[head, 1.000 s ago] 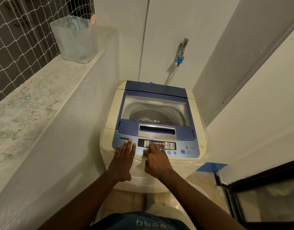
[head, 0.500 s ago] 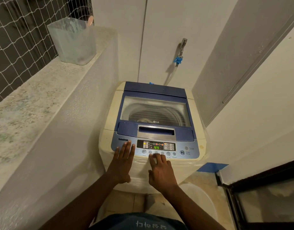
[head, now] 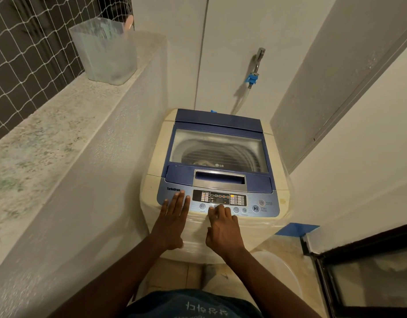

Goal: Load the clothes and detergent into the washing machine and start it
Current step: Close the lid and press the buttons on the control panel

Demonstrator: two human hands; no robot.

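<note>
The top-loading washing machine (head: 217, 180) stands in a narrow corner, between a low wall on the left and a white wall on the right. Its blue lid (head: 218, 145) is closed, and through the clear window a piece of light cloth is seen at the bottom of the drum. The control panel (head: 218, 201) runs along the front edge of the machine, nearest to the person.

The left hand (head: 173, 222) lies flat, with the fingers straight and close together, and it holds nothing. Its fingertips rest on the left end of the panel, just under the "TurboDrum" writing, and the palm covers the cream front edge of the machine.

The right hand (head: 222, 228) is loosely curled and also holds nothing. Its fingertips touch the row of round buttons under the display (head: 219, 198). The start/pause button (head: 256, 208) is to the right of this hand, apart from the fingers.

A frosted plastic container (head: 106, 50) stands on the stone ledge (head: 37, 138) at the left, well apart from both hands. A tap (head: 255, 65) with a blue connector is on the wall behind the machine.
</note>
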